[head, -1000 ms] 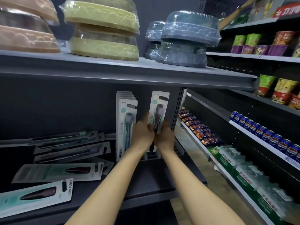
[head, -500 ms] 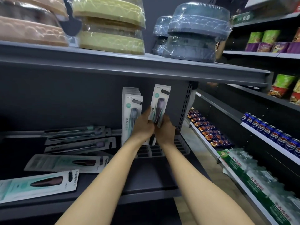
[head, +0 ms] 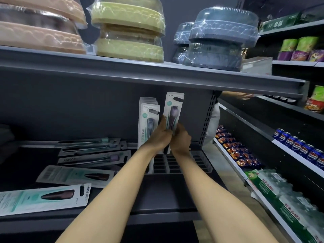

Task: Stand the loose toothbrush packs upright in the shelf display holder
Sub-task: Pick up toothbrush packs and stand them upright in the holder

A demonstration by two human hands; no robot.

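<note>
While my left hand point(head: 160, 137) and right hand point(head: 180, 140) both pinch one upright toothbrush pack point(head: 172, 111), it hangs above the slotted display holder point(head: 196, 163).

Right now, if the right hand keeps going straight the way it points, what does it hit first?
Probably the shelf's back panel. The right hand, gripping the upright toothbrush pack, points up and back into the shelf bay; nothing else shows behind it, though depth is unclear.

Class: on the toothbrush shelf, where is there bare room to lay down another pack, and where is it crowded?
Bare shelf lies in front of the display holder, between the two forearms and out to the shelf's front edge. The left side is crowded with loose packs lying flat and overlapping. Both hands hold a pack over the holder.
</note>
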